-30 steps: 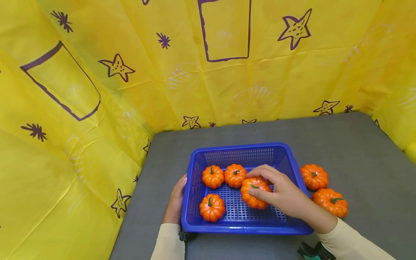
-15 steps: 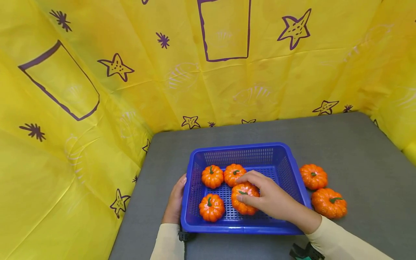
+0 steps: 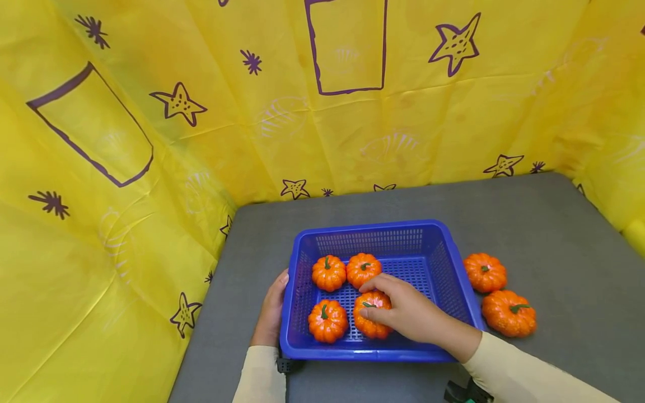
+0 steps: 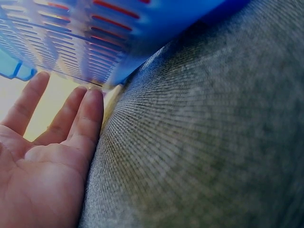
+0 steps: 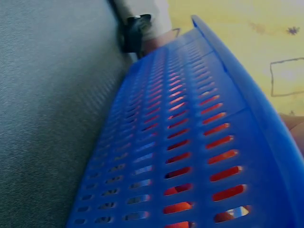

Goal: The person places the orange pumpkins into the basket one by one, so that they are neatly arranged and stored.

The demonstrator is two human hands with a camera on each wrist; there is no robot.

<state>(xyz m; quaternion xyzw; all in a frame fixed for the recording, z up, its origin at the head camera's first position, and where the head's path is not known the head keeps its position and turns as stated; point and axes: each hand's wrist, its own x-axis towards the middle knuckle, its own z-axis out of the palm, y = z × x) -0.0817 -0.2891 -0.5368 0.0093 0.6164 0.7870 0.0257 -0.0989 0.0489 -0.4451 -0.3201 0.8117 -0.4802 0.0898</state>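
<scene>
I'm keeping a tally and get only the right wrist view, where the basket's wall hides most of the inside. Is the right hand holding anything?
Observer: Yes, the head view shows the right hand gripping a pumpkin inside the basket, near its front side.

Operator: I only get bits of orange through the slots. How many others are in there?

Observer: Three: a far-left pumpkin, a far-middle pumpkin next to it, and a near-left pumpkin.

Operator: Any outside the basket?

Observer: Two on the table, to the basket's right: a farther pumpkin and a nearer pumpkin.
</scene>
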